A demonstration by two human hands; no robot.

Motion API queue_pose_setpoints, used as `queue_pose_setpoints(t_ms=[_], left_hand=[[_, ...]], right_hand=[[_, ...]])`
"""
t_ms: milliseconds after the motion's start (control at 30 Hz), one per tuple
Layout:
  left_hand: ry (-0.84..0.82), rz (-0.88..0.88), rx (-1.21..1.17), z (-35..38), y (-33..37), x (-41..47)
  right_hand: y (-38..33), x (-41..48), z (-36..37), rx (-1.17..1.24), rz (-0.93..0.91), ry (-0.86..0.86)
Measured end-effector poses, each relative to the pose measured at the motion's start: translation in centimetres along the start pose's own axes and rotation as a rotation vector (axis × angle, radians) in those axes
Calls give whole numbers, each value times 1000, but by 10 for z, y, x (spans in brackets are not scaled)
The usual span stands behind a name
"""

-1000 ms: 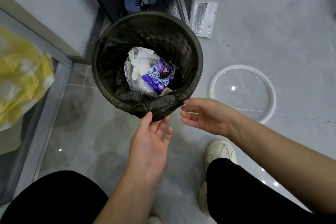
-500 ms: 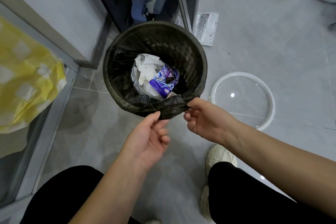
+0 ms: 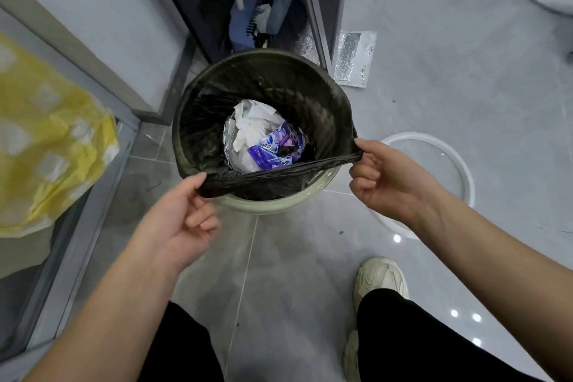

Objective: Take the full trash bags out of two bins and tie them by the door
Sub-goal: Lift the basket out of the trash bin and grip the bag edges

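Grey tiled floor (image 3: 279, 257), shiny, with bin (image 3: 263, 205) by a dark door frame (image 3: 313, 9). Left hand (image 3: 183, 217) and right hand (image 3: 381, 177) both pinching black trash bag (image 3: 279, 174), near edge stretched tight across the bin's mouth. Yellow bag (image 3: 46, 149) off left, white ring (image 3: 465, 170) lying right.

The near edge of the black trash bag (image 3: 279, 174) is pinched by the left hand (image 3: 183, 220) and the right hand (image 3: 384, 177) and stretched across the bin (image 3: 273, 205).

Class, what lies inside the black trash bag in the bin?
Inside the black trash bag: white crumpled paper, a purple wrapper and silver foil. Anything beneath them is covered.
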State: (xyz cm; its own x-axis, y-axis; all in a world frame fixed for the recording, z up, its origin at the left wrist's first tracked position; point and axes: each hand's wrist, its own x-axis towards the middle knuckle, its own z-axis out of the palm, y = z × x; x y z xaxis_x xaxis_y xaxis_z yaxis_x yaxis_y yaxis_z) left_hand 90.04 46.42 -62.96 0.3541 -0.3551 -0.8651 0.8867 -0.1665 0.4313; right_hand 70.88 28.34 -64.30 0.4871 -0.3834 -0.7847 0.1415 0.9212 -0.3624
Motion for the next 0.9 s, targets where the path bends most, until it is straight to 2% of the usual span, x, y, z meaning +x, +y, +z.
queue_pose_setpoints(t_ms=[200,300,433,567,633,733,833,900], left_hand=[[57,121,69,-3,25,14],[104,194,76,-6,25,21],[143,313,51,-8,27,30],[36,242,-80,-9,34,31],[-19,196,-17,-10,38,30],[-8,170,178,-11,41,33],[146,183,249,-17,42,45],[187,216,272,-20,45,47]], right_hand=[[-19,12,9,-198,-85,90],[-32,18,8,-174,-136,141],[-39,25,6,-130,-178,110],[-41,25,10,-81,-147,13],[-43,27,14,-53,-117,-10],[-42,29,22,-210,-46,42],[-44,33,20,-446,-8,32],[-48,35,18,-544,-61,62]])
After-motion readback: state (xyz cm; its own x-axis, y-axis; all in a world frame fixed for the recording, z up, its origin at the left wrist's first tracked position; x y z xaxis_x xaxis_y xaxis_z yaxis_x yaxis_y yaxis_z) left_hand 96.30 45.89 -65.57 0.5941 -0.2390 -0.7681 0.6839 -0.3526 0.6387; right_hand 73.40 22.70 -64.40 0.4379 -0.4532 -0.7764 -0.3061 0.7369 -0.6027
